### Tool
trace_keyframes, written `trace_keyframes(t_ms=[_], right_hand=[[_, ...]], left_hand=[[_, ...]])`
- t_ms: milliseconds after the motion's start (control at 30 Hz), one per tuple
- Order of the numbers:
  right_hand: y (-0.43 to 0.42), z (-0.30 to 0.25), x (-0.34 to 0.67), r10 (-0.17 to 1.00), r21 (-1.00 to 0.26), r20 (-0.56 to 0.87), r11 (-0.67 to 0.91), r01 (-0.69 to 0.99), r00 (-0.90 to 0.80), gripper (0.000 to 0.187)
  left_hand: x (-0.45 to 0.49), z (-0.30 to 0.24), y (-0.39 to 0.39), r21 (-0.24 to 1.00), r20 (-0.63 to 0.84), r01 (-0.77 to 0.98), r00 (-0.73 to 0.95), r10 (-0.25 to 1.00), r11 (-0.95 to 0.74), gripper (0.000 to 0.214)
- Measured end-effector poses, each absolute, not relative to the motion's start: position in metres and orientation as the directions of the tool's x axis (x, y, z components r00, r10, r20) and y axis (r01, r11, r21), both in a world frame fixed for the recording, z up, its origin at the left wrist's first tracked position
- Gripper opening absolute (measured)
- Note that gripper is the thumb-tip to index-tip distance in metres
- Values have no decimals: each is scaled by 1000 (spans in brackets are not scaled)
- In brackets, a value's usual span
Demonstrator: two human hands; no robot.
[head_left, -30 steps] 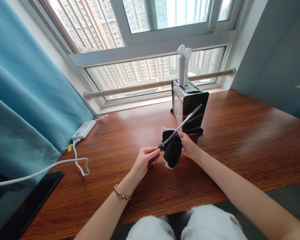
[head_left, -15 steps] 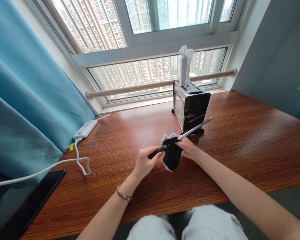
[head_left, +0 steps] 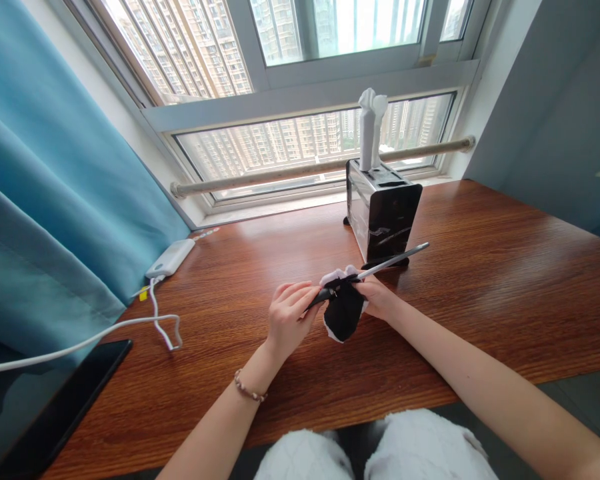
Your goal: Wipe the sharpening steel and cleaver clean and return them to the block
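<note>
My left hand (head_left: 291, 313) is closed on the black handle of a long, thin knife (head_left: 395, 259), which I see nearly edge-on. Its grey blade points up and to the right, past my right hand (head_left: 377, 295). That hand is closed around a black and white cloth (head_left: 343, 313) at the blade's base, and part of the cloth hangs below the knife. Just behind the blade tip stands a black and silver knife block (head_left: 393, 220). Two white-wrapped upright pieces (head_left: 367, 137) rise from its top slots; what is inside them is hidden.
The brown wooden table (head_left: 260, 247) runs along a window with a rail (head_left: 280, 176). On the left lie a white power strip (head_left: 171, 259) with a white cable (head_left: 105, 331) and a dark flat screen (head_left: 55, 407). A blue curtain (head_left: 45, 173) hangs beside them.
My left hand has shifted its fingers on the handle, with the fingers now lying higher and straighter over it. The blade tip has dipped slightly to the right. The right hand has barely moved.
</note>
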State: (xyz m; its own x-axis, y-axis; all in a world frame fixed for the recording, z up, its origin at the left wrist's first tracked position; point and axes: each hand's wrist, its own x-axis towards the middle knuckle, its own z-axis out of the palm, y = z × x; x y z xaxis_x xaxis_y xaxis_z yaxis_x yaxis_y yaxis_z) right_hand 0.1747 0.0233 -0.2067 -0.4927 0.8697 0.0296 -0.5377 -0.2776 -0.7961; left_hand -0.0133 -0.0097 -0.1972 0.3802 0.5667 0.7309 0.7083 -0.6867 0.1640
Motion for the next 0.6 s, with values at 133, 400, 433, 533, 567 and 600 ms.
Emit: trace_keyframes(t_ms=[133,400,433,533,567,600], right_hand=[[24,-207,173,888,-778,17,-277,-563,-459,20],[26,-204,178,926,-786,10,-226,-575,-377,20],[27,-203,178,933,-789,13,-212,-576,-360,19],[31,-201,181,952,-800,22,-166,-576,-304,21],[32,-199,183,957,-805,26,-150,-573,-288,22],[34,-198,185,961,-811,30,-136,-569,-273,23]], left_hand=[[-15,-196,-9,101,745,732,393,539,-674,27],[-12,-190,-9,401,664,652,277,695,-643,20],[-12,-189,-9,474,629,625,253,735,-621,18],[-13,-188,-7,680,491,510,217,844,-527,16],[-14,-188,-6,745,428,464,217,877,-479,17],[-15,-188,-5,807,355,415,227,907,-420,18]])
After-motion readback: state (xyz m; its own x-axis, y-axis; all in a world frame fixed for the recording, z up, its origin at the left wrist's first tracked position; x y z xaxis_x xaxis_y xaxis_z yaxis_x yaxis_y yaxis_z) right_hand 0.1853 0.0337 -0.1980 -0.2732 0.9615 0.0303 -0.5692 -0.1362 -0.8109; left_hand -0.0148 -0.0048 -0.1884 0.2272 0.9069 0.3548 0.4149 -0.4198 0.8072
